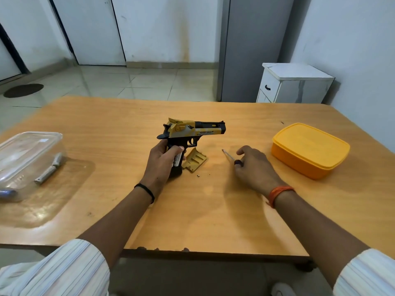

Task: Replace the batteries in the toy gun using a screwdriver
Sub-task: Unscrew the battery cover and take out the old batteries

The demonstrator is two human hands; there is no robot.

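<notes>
Tabletop [213,199]: toy gun [192,131] in left grip [159,161]

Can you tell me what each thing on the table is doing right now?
Toy gun: upright, grip cover off.
Left hand: grips the gun's handle.
Battery cover: off, lying beside the gun.
Screw: loose on the table.
Screwdriver: lying under the right hand.
Right hand: resting on the screwdriver.
Yellow box: lid closed.
Clear container: upside down over some tools.
</notes>
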